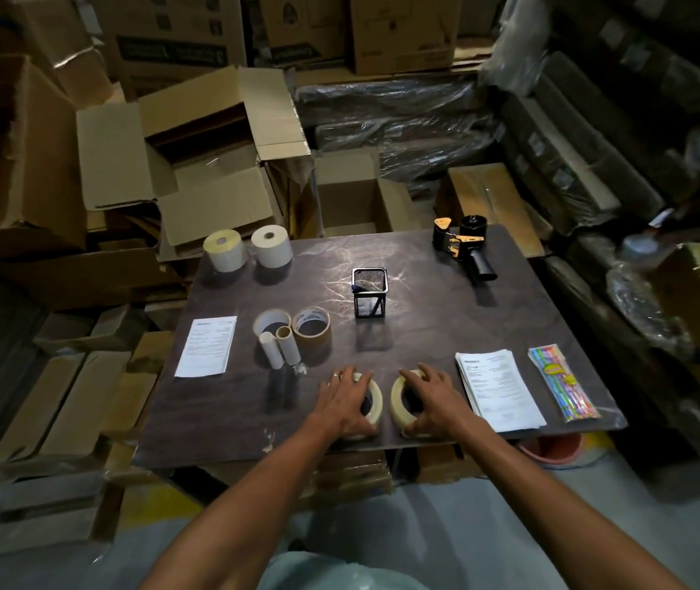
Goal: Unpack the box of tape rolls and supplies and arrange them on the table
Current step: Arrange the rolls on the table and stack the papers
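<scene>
Two pale clear-tape rolls lie flat near the front edge of the dark wooden surface (pixel 425 300), one under each of your hands. Your left hand (pixel 350 400) curls round the left tape roll (pixel 376 404); your right hand (pixel 429 400) grips the right tape roll (pixel 399 402), probably to square them side by side as a pair.
</scene>
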`<state>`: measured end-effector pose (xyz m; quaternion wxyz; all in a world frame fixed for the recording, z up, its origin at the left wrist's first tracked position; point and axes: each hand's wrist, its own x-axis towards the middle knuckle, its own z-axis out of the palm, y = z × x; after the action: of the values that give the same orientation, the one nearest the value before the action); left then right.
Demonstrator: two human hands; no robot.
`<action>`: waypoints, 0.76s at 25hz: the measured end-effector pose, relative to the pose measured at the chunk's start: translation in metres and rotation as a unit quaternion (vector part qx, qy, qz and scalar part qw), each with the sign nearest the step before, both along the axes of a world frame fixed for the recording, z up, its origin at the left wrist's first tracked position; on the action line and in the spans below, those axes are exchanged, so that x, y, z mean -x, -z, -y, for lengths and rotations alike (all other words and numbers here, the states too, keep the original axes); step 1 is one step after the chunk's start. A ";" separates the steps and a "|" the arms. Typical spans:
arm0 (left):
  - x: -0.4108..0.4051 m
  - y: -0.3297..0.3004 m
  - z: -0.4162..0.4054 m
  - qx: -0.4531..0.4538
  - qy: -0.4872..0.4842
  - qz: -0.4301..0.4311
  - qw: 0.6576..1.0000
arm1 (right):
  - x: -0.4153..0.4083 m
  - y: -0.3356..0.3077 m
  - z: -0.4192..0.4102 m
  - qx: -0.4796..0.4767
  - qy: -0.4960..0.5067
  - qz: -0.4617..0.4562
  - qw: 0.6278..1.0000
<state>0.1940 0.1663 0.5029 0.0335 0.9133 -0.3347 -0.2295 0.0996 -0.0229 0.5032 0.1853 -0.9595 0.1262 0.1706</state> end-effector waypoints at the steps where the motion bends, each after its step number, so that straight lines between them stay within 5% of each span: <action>1: 0.000 0.000 0.000 0.000 0.003 0.004 1.000 | 0.000 -0.001 0.000 0.000 -0.002 0.003 1.000; 11: -0.012 -0.017 -0.003 0.032 0.007 0.035 0.999 | -0.009 -0.015 0.004 -0.004 0.017 0.050 0.999; 19: -0.093 -0.085 0.013 0.073 0.003 0.097 0.993 | -0.094 -0.078 0.048 -0.003 0.063 0.114 0.992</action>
<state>0.2869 0.1536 0.5874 0.0663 0.9253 -0.3553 -0.1149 0.1933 -0.0707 0.5815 0.2118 -0.9623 0.1637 0.0486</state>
